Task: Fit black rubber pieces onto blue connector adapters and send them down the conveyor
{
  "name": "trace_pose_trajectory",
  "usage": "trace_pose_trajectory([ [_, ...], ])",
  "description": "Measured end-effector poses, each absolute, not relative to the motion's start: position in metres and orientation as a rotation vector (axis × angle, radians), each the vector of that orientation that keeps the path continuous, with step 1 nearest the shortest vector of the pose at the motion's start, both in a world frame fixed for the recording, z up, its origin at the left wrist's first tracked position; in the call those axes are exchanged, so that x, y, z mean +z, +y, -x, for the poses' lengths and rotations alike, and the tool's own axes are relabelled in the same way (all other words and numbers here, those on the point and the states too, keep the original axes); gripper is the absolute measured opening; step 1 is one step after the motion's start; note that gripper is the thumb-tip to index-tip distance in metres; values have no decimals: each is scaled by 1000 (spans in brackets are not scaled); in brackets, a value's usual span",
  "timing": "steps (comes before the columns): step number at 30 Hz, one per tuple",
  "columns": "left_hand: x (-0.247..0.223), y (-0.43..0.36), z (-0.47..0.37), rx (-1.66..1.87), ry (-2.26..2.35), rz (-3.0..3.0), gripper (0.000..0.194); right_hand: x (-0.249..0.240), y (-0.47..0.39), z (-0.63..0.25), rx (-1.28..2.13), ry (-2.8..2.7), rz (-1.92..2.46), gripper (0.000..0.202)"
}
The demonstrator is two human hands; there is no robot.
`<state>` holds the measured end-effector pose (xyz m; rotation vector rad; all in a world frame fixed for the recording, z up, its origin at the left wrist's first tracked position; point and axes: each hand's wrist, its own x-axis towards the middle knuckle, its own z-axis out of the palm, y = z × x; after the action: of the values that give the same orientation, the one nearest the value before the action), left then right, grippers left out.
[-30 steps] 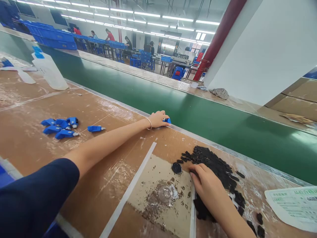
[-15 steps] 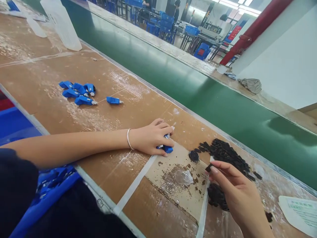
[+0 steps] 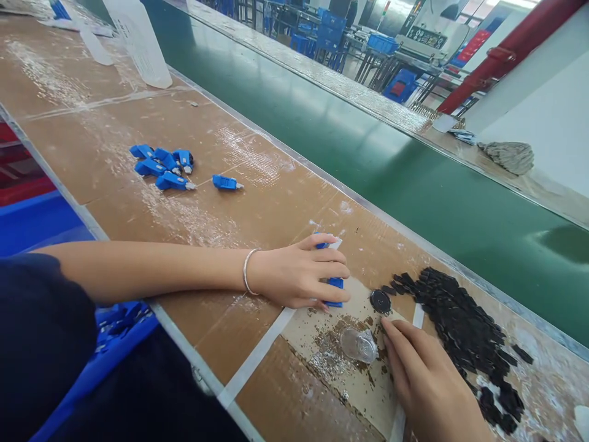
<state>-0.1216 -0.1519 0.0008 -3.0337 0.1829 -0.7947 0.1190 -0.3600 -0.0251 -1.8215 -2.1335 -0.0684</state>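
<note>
My left hand (image 3: 306,273) lies palm down on the table, its fingers curled over blue parts (image 3: 335,291) that show between them. My right hand (image 3: 418,362) has its thumb and fingertips pressed together just below a round black disc (image 3: 380,301); whatever it pinches is hidden. A small clear plastic cup (image 3: 359,345) stands left of my right fingertips on a stained cardboard piece (image 3: 317,331). Many small black pieces (image 3: 455,313) are heaped beyond my right hand. Several blue parts (image 3: 163,167) with pale tips form a group further left, and one blue part (image 3: 226,182) lies apart.
A green conveyor belt (image 3: 322,135) runs along the table's far side. White bottles (image 3: 142,46) stand at the upper left. A blue bin (image 3: 115,350) full of blue parts is below my left forearm. A grey cloth (image 3: 508,156) lies beyond the belt.
The view has shifted. My left fingers have spread somewhat over the blue parts. My right hand has moved from beside the black heap to just below the disc; the black piece it held no longer shows.
</note>
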Motion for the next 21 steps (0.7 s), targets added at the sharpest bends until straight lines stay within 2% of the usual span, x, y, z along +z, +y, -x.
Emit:
trace_pose_trajectory([
  [5, 4, -150, 121, -624, 170, 3147, 25, -20, -364, -125, -404, -2597, 1654, 69],
  [8, 7, -151, 121, -635, 129, 3153, 22, -14, -365, -128, -459, -2697, 1611, 77],
  [13, 7, -163, 118, -678, -125, 3016, 37, 3, -359, -116, -453, -2695, 1601, 71],
  [21, 2, -176, 117, -624, -189, 2971, 15, 14, -348, -106, -514, -2681, 1539, 58],
])
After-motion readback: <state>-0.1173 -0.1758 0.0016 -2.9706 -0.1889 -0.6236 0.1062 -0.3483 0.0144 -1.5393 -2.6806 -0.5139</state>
